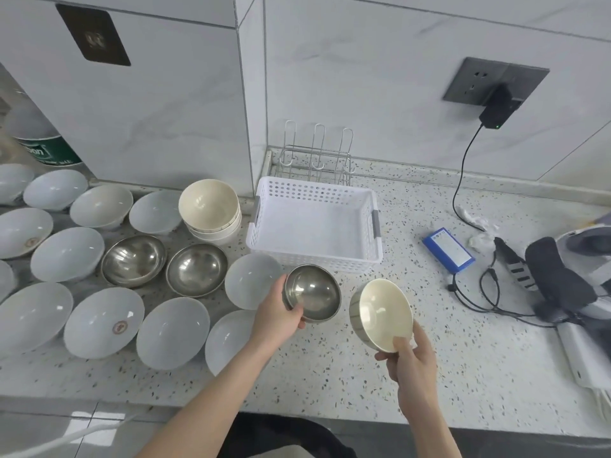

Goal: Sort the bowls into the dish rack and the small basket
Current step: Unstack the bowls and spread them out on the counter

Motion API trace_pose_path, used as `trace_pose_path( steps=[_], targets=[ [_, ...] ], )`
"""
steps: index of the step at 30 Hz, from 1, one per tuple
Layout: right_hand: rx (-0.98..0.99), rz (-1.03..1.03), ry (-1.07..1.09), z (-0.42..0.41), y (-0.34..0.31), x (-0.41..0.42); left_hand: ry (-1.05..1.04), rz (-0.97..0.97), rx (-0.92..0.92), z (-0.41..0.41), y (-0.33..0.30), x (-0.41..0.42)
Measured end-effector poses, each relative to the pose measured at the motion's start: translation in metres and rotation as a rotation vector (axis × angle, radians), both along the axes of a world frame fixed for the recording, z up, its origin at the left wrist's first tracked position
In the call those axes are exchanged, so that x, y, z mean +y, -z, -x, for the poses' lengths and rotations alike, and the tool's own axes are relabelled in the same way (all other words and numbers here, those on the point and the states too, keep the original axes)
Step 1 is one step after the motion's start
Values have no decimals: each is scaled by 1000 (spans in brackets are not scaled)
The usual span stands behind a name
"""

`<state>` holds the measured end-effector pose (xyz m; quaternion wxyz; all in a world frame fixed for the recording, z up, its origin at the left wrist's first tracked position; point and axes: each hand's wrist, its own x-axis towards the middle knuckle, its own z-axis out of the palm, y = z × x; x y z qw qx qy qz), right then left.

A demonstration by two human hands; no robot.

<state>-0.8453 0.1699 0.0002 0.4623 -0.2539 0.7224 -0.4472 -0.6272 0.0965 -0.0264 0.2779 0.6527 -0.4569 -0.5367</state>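
My left hand (277,317) grips a steel bowl (314,292) by its left rim, tilted, just in front of the white perforated basket (315,256). My right hand (411,361) holds a cream bowl (383,314) with a metallic outside, tipped on its side, thumb on the inner rim. The basket has nothing in it. Behind it, in the corner, stands a small wire dish rack (315,160), also bare. On the counter to the left lie several white bowls (105,322), two steel bowls (134,261) and a stack of cream bowls (210,209).
A blue battery pack (448,249) with black cables lies right of the basket, and a charger (499,109) is plugged into the wall socket. Dark and white gear (562,282) crowds the far right. A green-labelled container (48,150) stands at the back left.
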Motion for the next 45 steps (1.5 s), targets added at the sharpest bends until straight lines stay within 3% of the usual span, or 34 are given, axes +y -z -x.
trace_pose_path(
  steps=[18,22,33,45],
  targets=[
    [90,-55,-180,32,11,5,126,-70,-280,4,7,-17],
    [99,-46,-244,29,12,9,105,-117,-229,-1,-2,-17],
    [173,-47,-684,-12,22,5,-72,-38,-33,-41,-15,15],
    [199,-38,-764,-41,34,2,-194,34,-12,-59,-17,27]
  ],
)
